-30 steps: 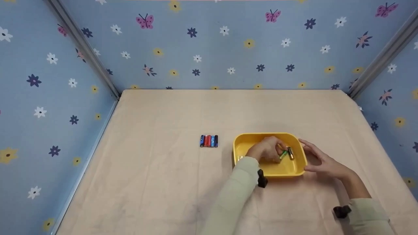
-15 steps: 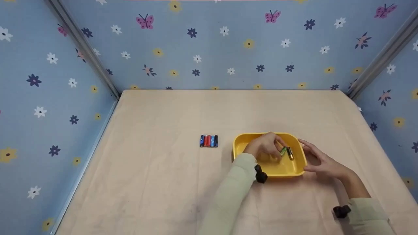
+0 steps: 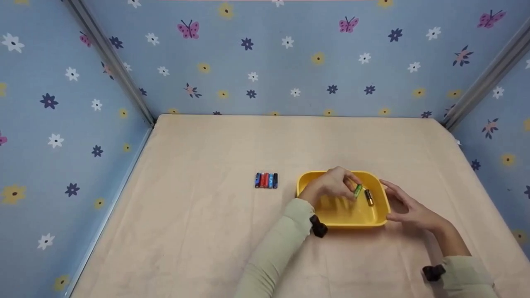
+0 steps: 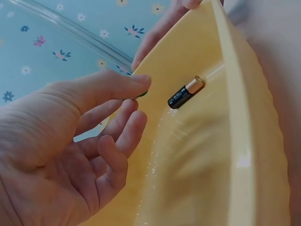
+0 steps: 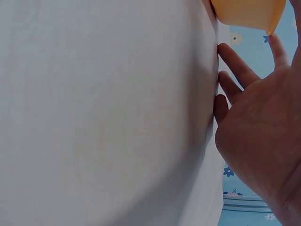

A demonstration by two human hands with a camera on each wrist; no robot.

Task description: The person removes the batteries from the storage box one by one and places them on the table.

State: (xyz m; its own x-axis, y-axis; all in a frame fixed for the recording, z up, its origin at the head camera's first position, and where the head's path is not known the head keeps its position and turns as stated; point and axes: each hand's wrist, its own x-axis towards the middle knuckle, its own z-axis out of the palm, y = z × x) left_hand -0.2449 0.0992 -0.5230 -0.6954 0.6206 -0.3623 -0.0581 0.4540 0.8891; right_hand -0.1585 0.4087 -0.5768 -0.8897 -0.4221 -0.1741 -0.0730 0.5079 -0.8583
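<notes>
1. Now my left hand [image 3: 333, 186] pinches the green cell [image 3: 357, 191] between thumb and forefinger, just above the tray [image 3: 306, 182]; the other fingers curl loosely and hold nothing. In the left wrist view only a green sliver [image 4: 141, 94] shows under the thumb tip, so I judge the pinch shallow and worth deepening.
2. My right hand [image 3: 408, 207] lies with fingers straight and relaxed, their tips at the tray's right rim. Pressed there, I judge, it would keep the tray from sliding.
3. A black cell [image 3: 368, 197] with a gold end lies in the tray, just beside the green one; lifting straight up should avoid knocking it.
4. Four cells [image 3: 266, 180] lie in a tight row on the cloth [image 3: 207, 231], left of the tray and apart from it.
</notes>
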